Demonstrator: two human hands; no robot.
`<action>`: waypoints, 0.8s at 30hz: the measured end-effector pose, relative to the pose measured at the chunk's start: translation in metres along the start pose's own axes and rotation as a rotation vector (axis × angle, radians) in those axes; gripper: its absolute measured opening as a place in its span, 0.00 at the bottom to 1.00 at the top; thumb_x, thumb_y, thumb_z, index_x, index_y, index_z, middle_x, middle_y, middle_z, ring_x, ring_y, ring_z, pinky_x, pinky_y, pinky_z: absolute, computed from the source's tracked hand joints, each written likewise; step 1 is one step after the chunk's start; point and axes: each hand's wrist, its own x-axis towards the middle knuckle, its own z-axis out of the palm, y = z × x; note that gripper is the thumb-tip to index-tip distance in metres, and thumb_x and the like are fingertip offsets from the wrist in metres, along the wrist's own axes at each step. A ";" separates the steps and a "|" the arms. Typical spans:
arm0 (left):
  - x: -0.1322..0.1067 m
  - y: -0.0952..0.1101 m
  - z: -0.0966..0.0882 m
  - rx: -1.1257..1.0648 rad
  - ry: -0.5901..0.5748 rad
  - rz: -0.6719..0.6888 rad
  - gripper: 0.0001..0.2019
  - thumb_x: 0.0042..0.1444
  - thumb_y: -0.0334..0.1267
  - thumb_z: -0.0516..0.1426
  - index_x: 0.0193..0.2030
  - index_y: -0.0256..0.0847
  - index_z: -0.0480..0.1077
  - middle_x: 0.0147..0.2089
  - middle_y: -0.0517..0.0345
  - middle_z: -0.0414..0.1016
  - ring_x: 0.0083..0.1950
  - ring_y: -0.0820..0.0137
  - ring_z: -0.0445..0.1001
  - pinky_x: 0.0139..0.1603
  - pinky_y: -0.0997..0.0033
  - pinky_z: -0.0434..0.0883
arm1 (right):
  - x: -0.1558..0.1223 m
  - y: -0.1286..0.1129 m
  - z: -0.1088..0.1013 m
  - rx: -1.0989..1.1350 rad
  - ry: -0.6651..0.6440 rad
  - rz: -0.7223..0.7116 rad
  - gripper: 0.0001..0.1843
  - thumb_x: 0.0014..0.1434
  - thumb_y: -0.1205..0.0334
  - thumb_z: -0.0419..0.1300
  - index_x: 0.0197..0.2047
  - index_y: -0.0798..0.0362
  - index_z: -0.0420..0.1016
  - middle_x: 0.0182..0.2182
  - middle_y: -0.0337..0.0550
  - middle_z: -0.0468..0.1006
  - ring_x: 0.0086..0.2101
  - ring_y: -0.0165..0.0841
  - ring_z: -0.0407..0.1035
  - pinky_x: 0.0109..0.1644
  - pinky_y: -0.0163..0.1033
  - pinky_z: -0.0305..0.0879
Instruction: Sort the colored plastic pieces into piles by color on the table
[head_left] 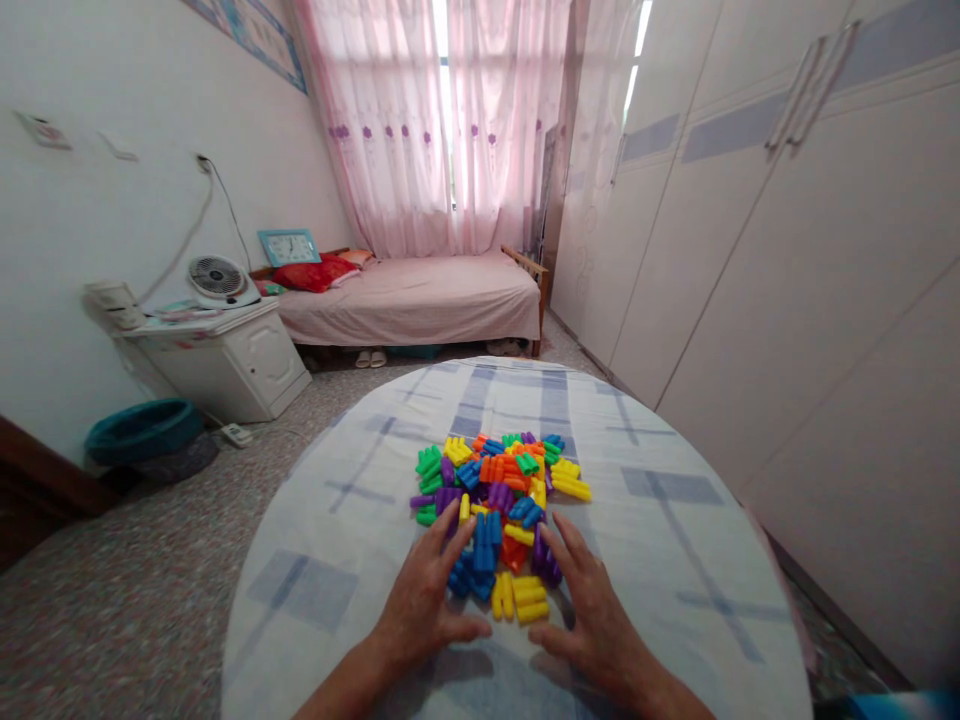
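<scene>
A loose heap of plastic toy blocks (504, 468) in red, orange, yellow, green, blue and purple lies on the round table. Each block looks like a few rounded tubes joined side by side. At the heap's near left side is my left hand (431, 590), fingers spread around blue blocks (486, 542). My right hand (589, 600) is at the near right side, with its fingers apart by a purple block (546, 556). Between my two thumbs and the heap lie yellow blocks (531, 598). Neither hand grips a block; whether the fingertips touch any is unclear.
A white cloth with blue-grey checks covers the table (315, 650). Beyond it stands a bed (420, 295) with pink sheets. A white cabinet (247, 365) carrying a small fan (217, 277) and a teal bin (142, 432) are to the left. Tall wardrobes (825, 330) line the right.
</scene>
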 end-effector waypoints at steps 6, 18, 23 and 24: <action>-0.019 0.003 0.018 0.168 -0.009 0.002 0.50 0.42 0.55 0.64 0.69 0.48 0.45 0.71 0.40 0.42 0.66 0.46 0.56 0.56 0.47 0.67 | 0.009 -0.013 0.014 -0.083 -0.011 -0.016 0.53 0.42 0.59 0.67 0.68 0.47 0.46 0.69 0.50 0.40 0.63 0.51 0.47 0.61 0.56 0.55; 0.052 0.017 0.025 -0.169 0.242 -0.105 0.31 0.46 0.29 0.58 0.60 0.42 0.61 0.62 0.48 0.62 0.63 0.60 0.62 0.62 0.57 0.63 | 0.075 -0.018 0.019 0.124 0.251 0.049 0.23 0.54 0.64 0.56 0.55 0.50 0.67 0.55 0.47 0.67 0.56 0.39 0.61 0.61 0.48 0.60; 0.109 0.017 0.002 -0.168 0.281 -0.206 0.25 0.48 0.32 0.57 0.56 0.39 0.64 0.56 0.49 0.67 0.59 0.63 0.66 0.62 0.60 0.63 | 0.135 -0.026 -0.001 0.125 0.288 0.135 0.14 0.56 0.60 0.53 0.46 0.51 0.72 0.43 0.46 0.74 0.47 0.38 0.67 0.55 0.48 0.63; 0.119 0.015 -0.002 -0.145 0.284 -0.228 0.24 0.49 0.33 0.57 0.55 0.39 0.64 0.55 0.49 0.68 0.58 0.63 0.67 0.61 0.60 0.64 | 0.146 -0.026 -0.004 0.112 0.286 0.136 0.14 0.57 0.59 0.53 0.45 0.52 0.72 0.42 0.47 0.75 0.46 0.38 0.68 0.54 0.48 0.63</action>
